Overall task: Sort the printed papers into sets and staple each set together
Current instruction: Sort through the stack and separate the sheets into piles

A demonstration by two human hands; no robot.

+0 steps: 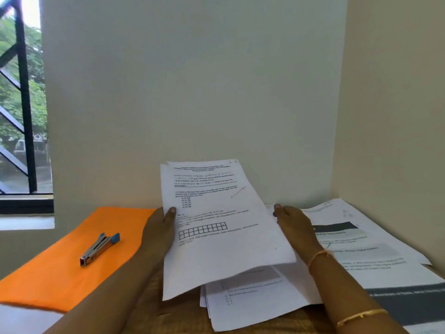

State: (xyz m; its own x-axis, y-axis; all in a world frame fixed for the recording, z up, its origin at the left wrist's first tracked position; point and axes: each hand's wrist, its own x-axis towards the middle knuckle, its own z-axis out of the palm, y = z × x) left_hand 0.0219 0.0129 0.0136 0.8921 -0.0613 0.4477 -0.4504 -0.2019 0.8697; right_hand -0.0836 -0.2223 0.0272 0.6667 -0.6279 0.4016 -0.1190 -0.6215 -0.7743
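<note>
Both hands hold up a thin set of printed sheets (224, 232), tilted back toward the wall (192, 80) and raised off the worktop (168, 317). Left hand (160, 227) has the left edge: grip clamped, thumb (171, 210) flat on the front, fingers hidden behind. Right hand (292, 225) has the right edge the same way, thumb tip on front, rest behind the paper.

Writing: top sheet is a question paper w/ centred header lines, short paras, an indented list of lettered options, a ruled line across and a row of small boxes lower down. A slanted pen stroke sits at the right. Print too blurred to read; no brand or label legible.

Under the held set lies a loose pile of sheets (252, 307), fanned and partly covered by it. To the right is a spread of other prints (361, 249), the top one w/ a dark band and pale heading, unreadable; right forearm crosses its near edge. Thin gold bangles (317, 255) on the right wrist and forearm.

Left: stapler (100, 248), metal w/ blue ends, lies on an orange sheet (60, 273), well apart from both hands. Window w/ black grille (21, 104) far left, trees beyond.
</note>
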